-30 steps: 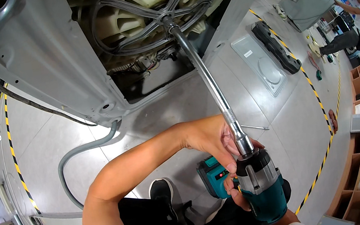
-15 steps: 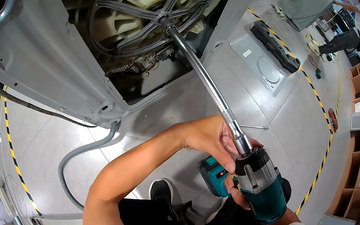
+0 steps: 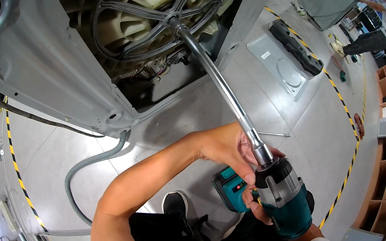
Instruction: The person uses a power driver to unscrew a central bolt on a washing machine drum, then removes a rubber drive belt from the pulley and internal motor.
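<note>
Power driver (image 3: 285, 206) is clasped in both hands (image 3: 228, 149) — left round its nose, right at its handle.

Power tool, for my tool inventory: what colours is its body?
The power tool is teal, with a grey-and-black front, in the head view.

Left forearm (image 3: 153, 171) angled up and across, elbow (image 3: 108, 206) bent. Left hand (image 3: 231, 148) curled, thumb (image 3: 246, 173) pointing down. Right hand (image 3: 254, 204) lower, fingers (image 3: 262, 214) curled, partly hidden.
</note>
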A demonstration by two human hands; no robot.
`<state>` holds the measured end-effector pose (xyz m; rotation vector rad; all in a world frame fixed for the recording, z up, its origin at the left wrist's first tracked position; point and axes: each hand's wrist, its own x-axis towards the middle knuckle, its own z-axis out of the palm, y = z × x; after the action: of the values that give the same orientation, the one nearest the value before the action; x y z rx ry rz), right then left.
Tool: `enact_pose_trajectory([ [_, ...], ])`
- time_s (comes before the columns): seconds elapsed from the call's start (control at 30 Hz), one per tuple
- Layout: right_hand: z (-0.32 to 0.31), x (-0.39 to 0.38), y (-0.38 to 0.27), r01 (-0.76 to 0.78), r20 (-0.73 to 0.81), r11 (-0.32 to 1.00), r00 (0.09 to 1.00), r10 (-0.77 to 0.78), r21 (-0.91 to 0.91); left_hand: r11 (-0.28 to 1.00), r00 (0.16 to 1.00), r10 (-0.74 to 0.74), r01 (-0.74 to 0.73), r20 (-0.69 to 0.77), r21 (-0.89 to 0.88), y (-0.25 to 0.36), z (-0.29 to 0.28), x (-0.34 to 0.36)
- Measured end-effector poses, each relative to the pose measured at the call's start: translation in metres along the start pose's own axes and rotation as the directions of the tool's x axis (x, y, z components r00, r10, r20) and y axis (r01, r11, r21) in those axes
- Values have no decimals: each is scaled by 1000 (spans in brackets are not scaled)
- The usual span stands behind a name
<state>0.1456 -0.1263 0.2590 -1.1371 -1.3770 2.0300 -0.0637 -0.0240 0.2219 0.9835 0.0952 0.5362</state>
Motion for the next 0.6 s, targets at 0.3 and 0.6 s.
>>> enact_pose_trajectory([
  [0.3, 2, -1, 1, -331, -154, 920, 918, 366, 210, 1000, 1000, 10, -10, -29, 3, -1, 0, -2],
  [0.6, 0, -4, 3, -44, -43, 992, 998, 39, -121, 1000, 1000, 10, -10, 14, 1, -7, -4, -3],
])
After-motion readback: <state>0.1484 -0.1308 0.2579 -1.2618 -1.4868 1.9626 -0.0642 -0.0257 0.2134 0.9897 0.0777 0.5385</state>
